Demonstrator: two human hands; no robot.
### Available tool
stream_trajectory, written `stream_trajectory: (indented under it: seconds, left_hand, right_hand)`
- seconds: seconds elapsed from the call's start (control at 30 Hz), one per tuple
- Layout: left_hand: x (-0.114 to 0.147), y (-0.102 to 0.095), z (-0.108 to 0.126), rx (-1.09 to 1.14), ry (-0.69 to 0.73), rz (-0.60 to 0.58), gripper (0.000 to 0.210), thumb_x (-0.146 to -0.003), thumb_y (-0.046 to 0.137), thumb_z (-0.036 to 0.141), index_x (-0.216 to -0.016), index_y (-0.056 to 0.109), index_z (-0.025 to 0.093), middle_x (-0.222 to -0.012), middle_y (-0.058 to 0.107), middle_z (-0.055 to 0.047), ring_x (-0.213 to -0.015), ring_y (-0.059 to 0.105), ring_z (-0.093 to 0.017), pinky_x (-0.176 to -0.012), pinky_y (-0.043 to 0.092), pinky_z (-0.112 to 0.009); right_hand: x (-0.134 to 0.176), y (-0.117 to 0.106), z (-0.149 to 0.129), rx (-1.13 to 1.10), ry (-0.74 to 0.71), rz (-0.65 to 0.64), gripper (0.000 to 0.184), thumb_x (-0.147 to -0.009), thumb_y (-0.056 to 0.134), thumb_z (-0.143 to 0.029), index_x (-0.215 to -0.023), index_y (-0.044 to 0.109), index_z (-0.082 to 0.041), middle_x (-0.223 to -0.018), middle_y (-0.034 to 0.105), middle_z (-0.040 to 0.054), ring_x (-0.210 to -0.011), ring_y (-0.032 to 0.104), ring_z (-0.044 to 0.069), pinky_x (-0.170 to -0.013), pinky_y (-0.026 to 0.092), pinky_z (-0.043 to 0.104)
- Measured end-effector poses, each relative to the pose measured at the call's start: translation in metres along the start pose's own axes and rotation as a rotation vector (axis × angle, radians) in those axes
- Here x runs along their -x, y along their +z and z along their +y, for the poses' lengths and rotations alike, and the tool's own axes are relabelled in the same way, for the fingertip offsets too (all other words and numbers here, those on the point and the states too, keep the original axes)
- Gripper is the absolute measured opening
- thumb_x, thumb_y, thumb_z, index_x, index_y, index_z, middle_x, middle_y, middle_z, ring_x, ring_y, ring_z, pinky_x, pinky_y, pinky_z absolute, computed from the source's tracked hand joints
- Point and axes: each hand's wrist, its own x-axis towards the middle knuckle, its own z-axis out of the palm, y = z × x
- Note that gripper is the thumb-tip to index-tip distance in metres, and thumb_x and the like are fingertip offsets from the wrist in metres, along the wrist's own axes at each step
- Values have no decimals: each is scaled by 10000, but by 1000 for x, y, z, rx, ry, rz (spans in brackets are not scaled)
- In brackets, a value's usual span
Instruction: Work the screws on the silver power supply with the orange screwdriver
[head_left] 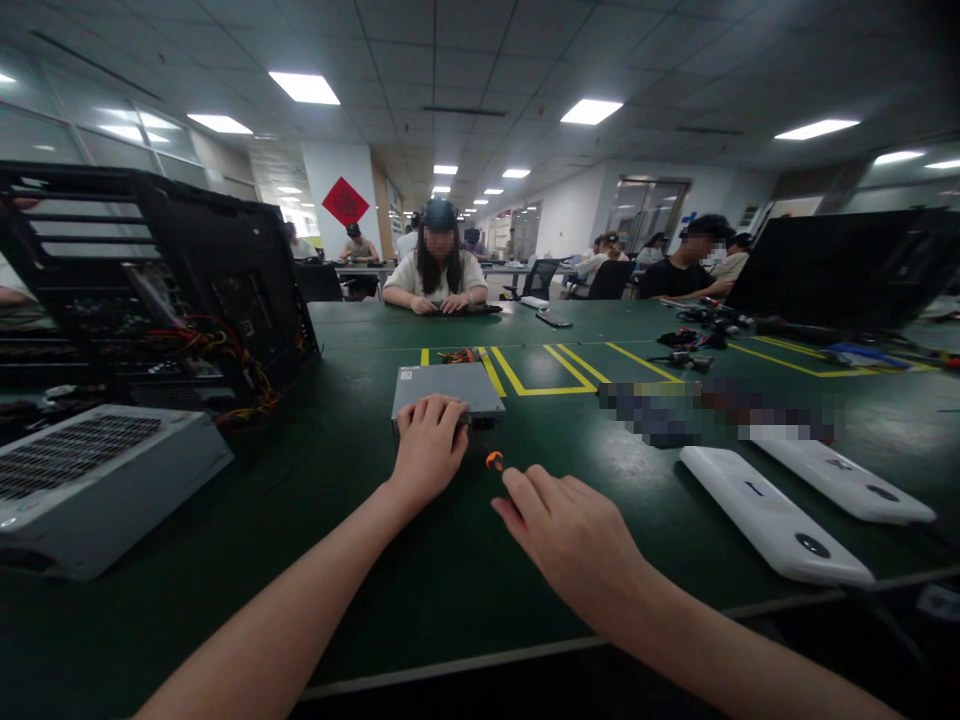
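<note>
A grey metal computer power supply lies on the green table in front of me. My left hand grips its near edge, fingers bent over the top and side. Just right of it, my right hand is closed around a screwdriver, whose orange and black part shows beyond the fingers. The tip points toward the power supply's near right corner, and I cannot tell whether it touches. Coloured cables come out behind the power supply.
A larger grey power supply and an open black computer case stand at left. Two white devices lie at right. Yellow tape marks the table. Small parts and a dark panel are farther right. A person works opposite.
</note>
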Motion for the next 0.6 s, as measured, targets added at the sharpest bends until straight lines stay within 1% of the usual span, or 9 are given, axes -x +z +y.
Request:
stream_trajectory:
  seconds: [0.07,0.13,0.2,0.23,0.3,0.37,0.47,0.53,0.6]
  left_hand:
    - [0,-1,0,9,9,0,252,-813,449,214,-1055,517,221,-1099,548,-69,-1032,454,-230,-858,297,-405]
    - [0,-1,0,10,9,0,251,-810,454,213,-1053,517,218,-1097,549,-68,-1032,455,-230,-858,297,-405]
    - [0,-1,0,4,5,3,251,-806,459,211,-1050,518,216,-1093,551,-68,-1030,456,-232,-859,296,-407]
    - [-1,-1,0,1,4,4,251,-806,459,211,-1050,518,216,-1091,552,-69,-1027,458,-233,-859,296,-408]
    - [-1,0,0,2,3,6,249,-811,453,216,-1051,519,217,-1086,555,-70,-1025,459,-234,-858,296,-410]
    - [-1,1,0,8,2,5,251,-814,447,218,-1054,521,221,-1087,554,-73,-1029,456,-235,-860,296,-411]
    - [0,1,0,19,-1,2,255,-814,447,219,-1057,523,225,-1098,548,-77,-1037,449,-237,-863,295,-413]
    - [0,1,0,20,-1,1,255,-813,448,220,-1057,524,225,-1101,546,-76,-1039,449,-237,-861,296,-413]
    - [0,0,0,14,1,0,250,-812,449,219,-1051,523,222,-1099,548,-73,-1036,450,-237,-859,297,-413]
  right_hand:
    - [0,0,2,6,81,17,208,-904,380,-281,-871,533,-144,-617,546,9,-498,498,131,-489,303,254]
    - [1,1,1,-1,95,5,204,-895,386,-287,-882,526,-139,-683,572,36,-527,519,143,-492,319,254]
    - [3,4,-2,-10,54,6,163,-881,369,-198,-921,514,-136,-803,590,76,-603,547,156,-531,352,256]
    - [4,5,-4,-12,22,13,171,-869,352,-142,-940,508,-139,-842,591,85,-633,553,159,-553,362,257]
    - [5,7,-5,-19,-20,40,197,-864,330,-99,-939,507,-145,-814,588,69,-625,544,151,-565,361,258]
    - [3,6,-3,-21,6,67,187,-894,334,-160,-893,520,-146,-713,570,37,-551,511,136,-532,337,254]
    - [-1,3,1,-4,117,74,256,-919,349,-305,-831,535,-153,-601,526,1,-469,468,122,-477,296,251]
    - [-1,1,0,-6,131,46,268,-909,370,-350,-847,537,-150,-644,544,18,-488,491,124,-470,313,243]
    - [1,2,-5,-8,109,32,216,-893,390,-298,-886,532,-136,-760,570,64,-541,526,129,-472,350,231]
